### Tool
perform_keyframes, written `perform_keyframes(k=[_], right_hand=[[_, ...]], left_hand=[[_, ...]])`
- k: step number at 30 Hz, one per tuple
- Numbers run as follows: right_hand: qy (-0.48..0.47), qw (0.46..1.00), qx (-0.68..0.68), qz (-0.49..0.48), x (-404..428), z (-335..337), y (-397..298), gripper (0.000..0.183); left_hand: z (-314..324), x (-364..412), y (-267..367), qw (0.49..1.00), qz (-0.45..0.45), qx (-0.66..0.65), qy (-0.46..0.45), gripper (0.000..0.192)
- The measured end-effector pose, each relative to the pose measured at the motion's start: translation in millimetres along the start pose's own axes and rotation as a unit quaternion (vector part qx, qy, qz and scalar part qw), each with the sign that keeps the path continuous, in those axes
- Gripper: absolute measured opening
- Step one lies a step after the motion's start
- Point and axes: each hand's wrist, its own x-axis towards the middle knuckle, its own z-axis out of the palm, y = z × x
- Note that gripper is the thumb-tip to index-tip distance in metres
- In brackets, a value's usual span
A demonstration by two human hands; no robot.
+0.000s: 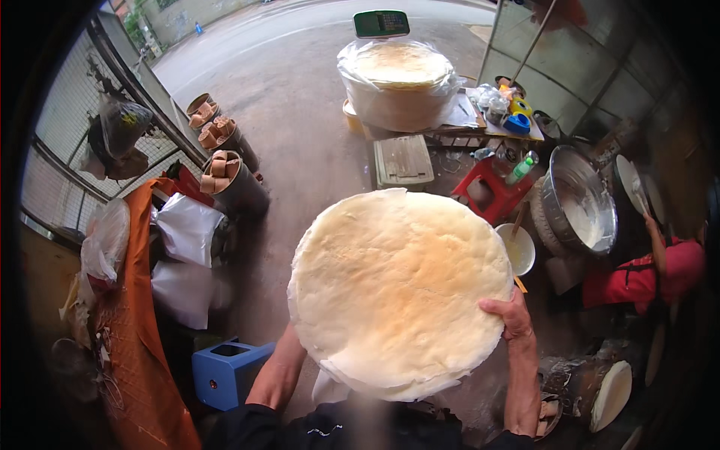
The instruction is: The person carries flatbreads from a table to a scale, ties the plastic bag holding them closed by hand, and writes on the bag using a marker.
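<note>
A stack of large round thin flatbreads [399, 287], pale with browned patches, is held up in front of my body. My right hand [509, 315] grips its right edge, thumb on top and fingers underneath. My left forearm reaches under the left side of the stack, which hides my left hand. Beyond, a tall pile of similar flatbreads [402, 64] wrapped in clear plastic stands on a low table. A digital scale display [381, 23] rises behind that pile.
Buckets of clay-coloured cylinders [225, 174] and an orange cloth [138, 315] lie left, above a blue plastic stool [222, 374]. Rightward are a red stool [495, 188], a white bowl [516, 247], a large metal basin [582, 199] and a co-worker in red [641, 275].
</note>
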Motion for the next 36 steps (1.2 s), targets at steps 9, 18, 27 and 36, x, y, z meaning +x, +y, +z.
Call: perform_keyframes(k=[9, 18, 27, 36], right_hand=[[0.046, 0.996, -0.046, -0.056, 210, 3, -146, 0.062], [0.02, 0.989, -0.092, -0.114, 395, -1, -294, 0.065], [-0.074, 0.98, -0.151, -0.107, 610, 18, -414, 0.072], [-0.122, 0.982, -0.117, -0.082, 744, 29, -429, 0.067]], left_hand=[[-77, 186, 143, 0.999, 0.045, 0.002, 0.001, 0.059], [-138, 322, 211, 0.996, 0.078, 0.026, 0.03, 0.059], [-168, 440, 270, 0.99, 0.104, 0.062, 0.077, 0.058], [-205, 489, 312, 0.986, 0.103, 0.086, 0.094, 0.058]])
